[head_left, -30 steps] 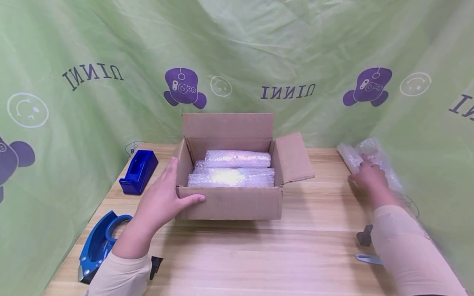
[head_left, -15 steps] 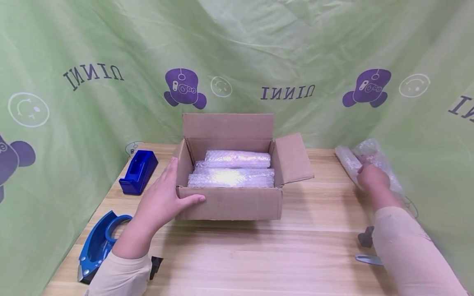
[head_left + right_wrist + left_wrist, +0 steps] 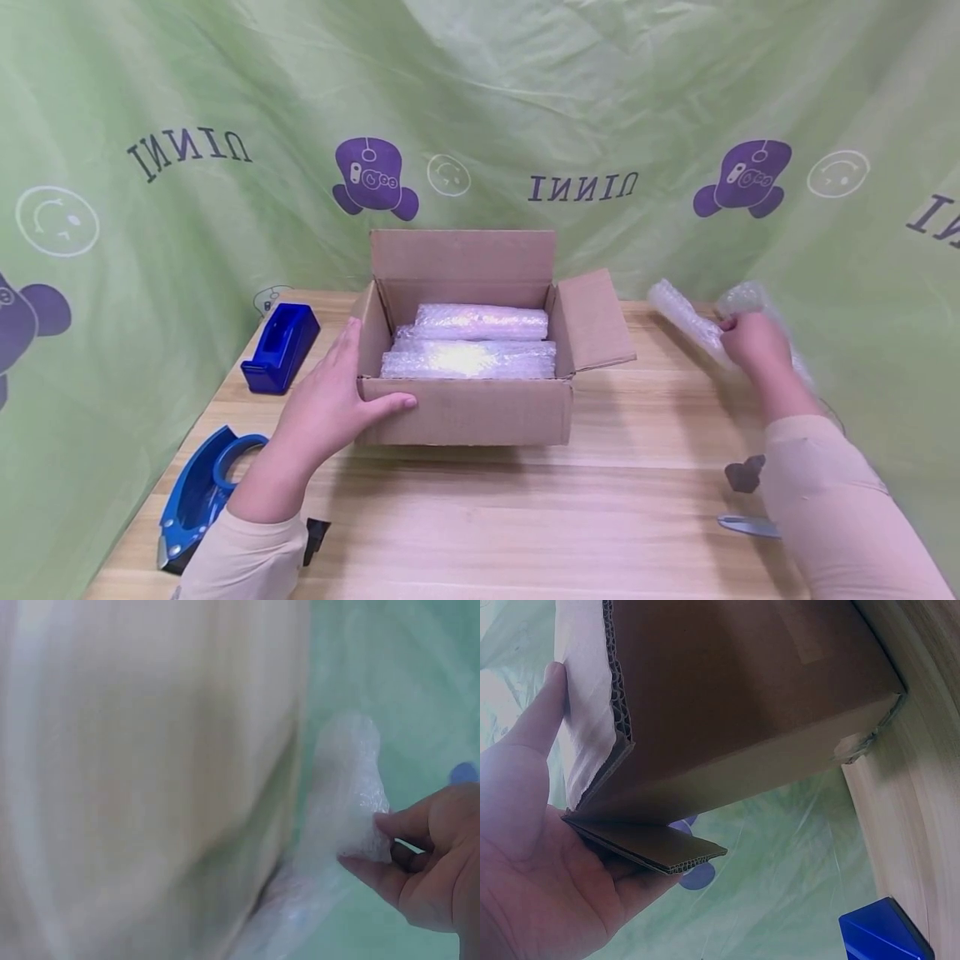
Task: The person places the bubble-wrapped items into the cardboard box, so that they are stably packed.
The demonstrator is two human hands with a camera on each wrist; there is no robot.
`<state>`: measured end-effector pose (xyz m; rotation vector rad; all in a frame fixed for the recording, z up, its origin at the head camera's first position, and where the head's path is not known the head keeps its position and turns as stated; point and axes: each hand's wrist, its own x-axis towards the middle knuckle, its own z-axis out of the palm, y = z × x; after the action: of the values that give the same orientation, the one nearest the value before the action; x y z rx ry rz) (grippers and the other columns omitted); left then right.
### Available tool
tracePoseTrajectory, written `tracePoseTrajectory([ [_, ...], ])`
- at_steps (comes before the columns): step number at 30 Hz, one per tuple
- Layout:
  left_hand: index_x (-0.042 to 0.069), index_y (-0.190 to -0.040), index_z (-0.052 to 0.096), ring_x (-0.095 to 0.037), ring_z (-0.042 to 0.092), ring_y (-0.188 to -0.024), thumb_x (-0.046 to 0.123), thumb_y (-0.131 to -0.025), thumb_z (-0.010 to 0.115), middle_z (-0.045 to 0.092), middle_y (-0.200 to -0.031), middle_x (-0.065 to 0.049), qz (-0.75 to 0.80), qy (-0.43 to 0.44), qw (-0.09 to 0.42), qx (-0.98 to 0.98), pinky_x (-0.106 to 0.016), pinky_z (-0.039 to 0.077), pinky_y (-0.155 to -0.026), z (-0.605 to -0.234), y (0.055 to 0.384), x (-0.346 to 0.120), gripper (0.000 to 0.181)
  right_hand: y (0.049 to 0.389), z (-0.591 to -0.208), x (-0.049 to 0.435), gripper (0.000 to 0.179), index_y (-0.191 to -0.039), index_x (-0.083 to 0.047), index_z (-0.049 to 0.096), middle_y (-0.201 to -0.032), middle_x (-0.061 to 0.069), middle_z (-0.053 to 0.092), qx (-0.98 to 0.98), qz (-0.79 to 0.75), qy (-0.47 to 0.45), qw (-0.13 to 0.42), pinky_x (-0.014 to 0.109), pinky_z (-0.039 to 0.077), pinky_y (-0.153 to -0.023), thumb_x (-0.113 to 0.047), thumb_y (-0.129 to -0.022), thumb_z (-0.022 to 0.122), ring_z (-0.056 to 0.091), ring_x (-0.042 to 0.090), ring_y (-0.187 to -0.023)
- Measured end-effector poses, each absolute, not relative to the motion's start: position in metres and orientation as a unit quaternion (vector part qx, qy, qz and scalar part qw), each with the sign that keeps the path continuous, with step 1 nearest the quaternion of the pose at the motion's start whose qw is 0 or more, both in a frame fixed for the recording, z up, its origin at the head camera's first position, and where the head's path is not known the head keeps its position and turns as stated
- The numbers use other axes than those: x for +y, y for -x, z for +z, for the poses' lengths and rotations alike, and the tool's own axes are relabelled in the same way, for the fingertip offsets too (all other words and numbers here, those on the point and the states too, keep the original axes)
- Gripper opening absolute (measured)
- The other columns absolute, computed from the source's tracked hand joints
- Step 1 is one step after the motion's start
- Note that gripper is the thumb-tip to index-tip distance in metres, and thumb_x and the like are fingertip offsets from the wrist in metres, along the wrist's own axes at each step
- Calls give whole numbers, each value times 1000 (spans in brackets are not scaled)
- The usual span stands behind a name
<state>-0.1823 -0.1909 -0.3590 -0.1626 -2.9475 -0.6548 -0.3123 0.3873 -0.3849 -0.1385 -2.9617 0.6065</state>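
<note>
An open cardboard box [image 3: 465, 413] stands mid-table, with bubble-wrapped rolls [image 3: 480, 321] lying inside it. My left hand [image 3: 321, 408] holds the box's near left corner, thumb along the front wall. In the left wrist view, its fingers pass behind the cardboard flap [image 3: 645, 840]. At the far right, my right hand [image 3: 757, 343] pinches the near end of another bubble-wrapped roll [image 3: 684, 315], whose far end points up and left. The right wrist view shows thumb and fingertips on the clear wrap [image 3: 349, 787]. More bubble wrap [image 3: 742, 296] lies behind that hand.
A blue desktop tape dispenser [image 3: 281, 346] and a blue hand-held tape dispenser [image 3: 187, 504] lie along the left side. Near my right forearm are a black object [image 3: 744, 473] and a slim light-blue tool [image 3: 748, 526]. A green curtain [image 3: 480, 100] hangs behind the table.
My right hand has pinched one roll and drawn its far end leftward, away from the other bubble wrap. The left hand and the box have stayed put.
</note>
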Motion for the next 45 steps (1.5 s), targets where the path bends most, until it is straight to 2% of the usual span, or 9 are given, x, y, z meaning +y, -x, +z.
tracePoseTrajectory([
  [5, 5, -158, 0, -43, 24, -146, 87, -67, 58, 12, -164, -19, -215, 56, 64, -973, -62, 31, -111, -359, 183, -191, 136, 312, -356, 364, 32, -120, 5, 59, -119, 31, 58, -972, 224, 31, 58, 61, 44, -85, -15, -96, 52, 54, 47, -102],
  [9, 6, -158, -1, -43, 24, -146, 88, -67, 58, 11, -164, -19, -217, 55, 64, -973, -62, 31, -111, -359, 183, -191, 136, 309, -332, 338, 35, -127, 4, 55, -123, 29, 57, -965, 249, 19, 74, 60, 44, -86, -17, -99, 50, 54, 44, -104],
  [21, 6, -158, -2, -43, 24, -146, 87, -66, 58, 9, -164, -17, -221, 55, 61, -972, -62, 30, -112, -360, 182, -192, 136, 284, -276, 258, 28, -120, -1, 64, -115, 19, 59, -942, 261, -57, 205, 53, 42, -92, -17, -100, 55, 54, 35, -104],
  [28, 6, -158, -1, -43, 24, -146, 88, -66, 58, 10, -164, -18, -220, 53, 60, -972, -62, 31, -111, -360, 181, -193, 136, 269, -256, 217, 20, -113, -4, 69, -108, 12, 63, -915, 280, -128, 260, 46, 49, -89, -12, -97, 60, 58, 26, -100],
  [34, 6, -158, -1, -43, 24, -146, 87, -67, 58, 10, -164, -18, -221, 54, 62, -972, -62, 30, -112, -361, 180, -193, 136, 271, -258, 190, 15, -107, -2, 69, -105, 11, 65, -902, 265, -213, 266, 42, 56, -87, -5, -94, 63, 61, 24, -98],
  [41, 5, -158, 0, -44, 25, -145, 86, -68, 59, 10, -164, -19, -222, 57, 64, -971, -62, 30, -112, -361, 180, -193, 135, 275, -270, 153, 13, -106, -7, 70, -106, 6, 66, -909, 218, -280, 220, 42, 51, -93, -9, -95, 63, 59, 24, -103],
  [45, 5, -158, 0, -44, 25, -145, 86, -68, 59, 10, -164, -19, -220, 59, 68, -971, -62, 30, -112, -361, 181, -192, 135, 278, -283, 138, 12, -103, -6, 70, -104, 8, 65, -907, 184, -321, 204, 43, 50, -92, -7, -95, 61, 59, 27, -103],
])
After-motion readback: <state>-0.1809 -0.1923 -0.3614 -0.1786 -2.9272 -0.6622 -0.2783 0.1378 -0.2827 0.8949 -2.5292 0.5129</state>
